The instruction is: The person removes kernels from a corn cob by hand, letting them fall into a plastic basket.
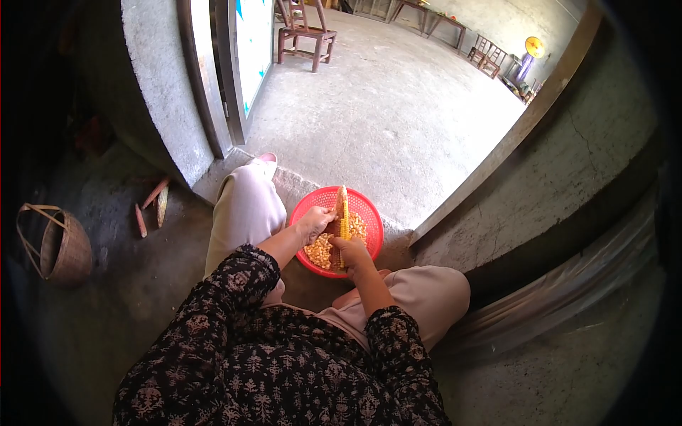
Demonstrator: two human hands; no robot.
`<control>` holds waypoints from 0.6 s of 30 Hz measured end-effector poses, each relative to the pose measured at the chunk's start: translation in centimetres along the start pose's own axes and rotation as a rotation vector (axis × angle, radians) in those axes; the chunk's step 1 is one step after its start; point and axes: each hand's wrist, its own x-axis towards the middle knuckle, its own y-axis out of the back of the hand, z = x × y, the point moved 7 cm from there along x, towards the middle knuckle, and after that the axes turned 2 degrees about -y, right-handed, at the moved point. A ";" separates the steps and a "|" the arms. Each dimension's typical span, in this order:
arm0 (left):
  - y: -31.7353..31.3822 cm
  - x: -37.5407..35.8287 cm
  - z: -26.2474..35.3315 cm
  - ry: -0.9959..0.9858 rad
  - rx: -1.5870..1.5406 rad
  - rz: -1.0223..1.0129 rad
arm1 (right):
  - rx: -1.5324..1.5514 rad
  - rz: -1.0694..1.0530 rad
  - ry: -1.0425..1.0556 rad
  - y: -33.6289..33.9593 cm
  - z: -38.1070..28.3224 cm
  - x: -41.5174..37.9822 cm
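Observation:
My left hand (pixel 315 224) is closed round the upper side of a corn cob (pixel 344 221), which points away from me. A strip of yellow kernels still shows along its right side; its tip is pale. My right hand (pixel 352 253) grips the lower part of the same cob, fingers curled with the thumb against it. Both hands are over a red plastic basket (pixel 376 221) with a perforated wall. Loose corn kernels (pixel 320 250) lie in the basket below and beside the hands. My fingers hide part of the cob.
The basket stands between my knees at a doorway sill. Several corn cobs (pixel 163 206) lie on the floor at the left, near a woven handled basket (pixel 74 248). Beyond the doorway are a wooden chair (pixel 307 33) and a table (pixel 449 23). Plastic sheeting (pixel 547 291) runs along the right wall.

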 end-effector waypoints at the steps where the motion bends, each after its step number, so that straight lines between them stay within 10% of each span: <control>1: 0.1 0.1 -0.1 -0.016 -0.049 -0.003 | -0.016 0.007 0.004 0.0 -0.2 -0.2; 18: -1.3 -2.3 1.8 0.083 0.072 -0.012 | -0.116 0.027 0.003 -0.1 0.1 -0.1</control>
